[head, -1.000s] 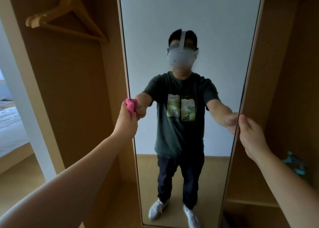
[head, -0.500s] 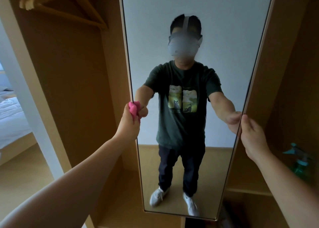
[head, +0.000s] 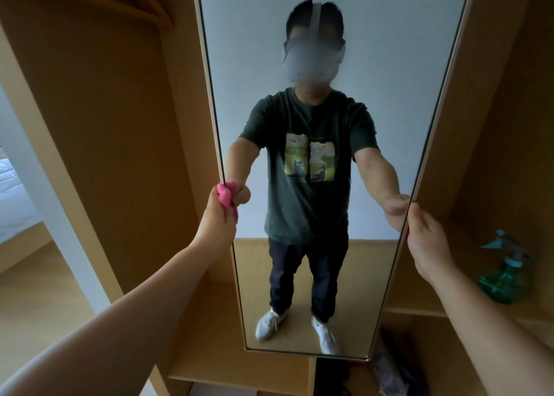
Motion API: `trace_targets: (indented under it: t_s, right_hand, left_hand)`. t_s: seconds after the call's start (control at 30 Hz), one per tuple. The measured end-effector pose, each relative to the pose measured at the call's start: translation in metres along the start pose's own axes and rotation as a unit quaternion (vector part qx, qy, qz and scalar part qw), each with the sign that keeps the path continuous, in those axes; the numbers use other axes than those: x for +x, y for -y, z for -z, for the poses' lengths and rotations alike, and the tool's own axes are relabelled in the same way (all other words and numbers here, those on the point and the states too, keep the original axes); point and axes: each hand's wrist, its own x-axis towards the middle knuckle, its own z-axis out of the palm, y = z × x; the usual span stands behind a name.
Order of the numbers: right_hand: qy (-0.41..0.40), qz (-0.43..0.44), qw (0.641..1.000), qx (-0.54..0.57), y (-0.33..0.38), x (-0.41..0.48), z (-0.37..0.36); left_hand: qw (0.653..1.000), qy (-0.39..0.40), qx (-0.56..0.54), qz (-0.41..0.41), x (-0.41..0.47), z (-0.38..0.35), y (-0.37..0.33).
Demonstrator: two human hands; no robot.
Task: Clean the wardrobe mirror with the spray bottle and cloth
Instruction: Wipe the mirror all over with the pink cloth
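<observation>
The pink cloth is bunched tight in the left hand, left of centre, and pressed against the mirror at its left edge. The right edge is pinched by the closed fingers of the right hand. The spray bottle is left on the shelf at lower right. The cloth is judged soft and light; the glass rigid, slippery and fragile, best steadied by its frame.

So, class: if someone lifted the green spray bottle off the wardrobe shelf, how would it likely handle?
The spray bottle looks like see-through plastic, so probably light and rigid. Its base bulges wide under a narrow neck, so it likely stands steady. The jutting trigger head should give fingers an easy hold. How full it is cannot be told.
</observation>
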Motion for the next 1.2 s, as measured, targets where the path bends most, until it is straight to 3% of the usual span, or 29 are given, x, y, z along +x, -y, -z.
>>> trace_targets:
  t_s: [0.3, 0.63, 1.2]
  right_hand:
    - [-0.011, -0.012, 1.000, -0.020, -0.016, -0.006, -0.003]
    - [-0.014, -0.020, 0.999, -0.034, -0.035, -0.013, -0.004]
    - [0.011, -0.039, 0.997, -0.061, -0.076, -0.024, -0.005]
  left_hand:
    - [0.998, 0.015, 0.056, -0.007, -0.011, -0.001, 0.016]
    - [0.995, 0.016, 0.065, 0.080, -0.014, -0.005, 0.035]
    - [0.989, 0.032, 0.099, 0.100, -0.034, -0.016, 0.068]
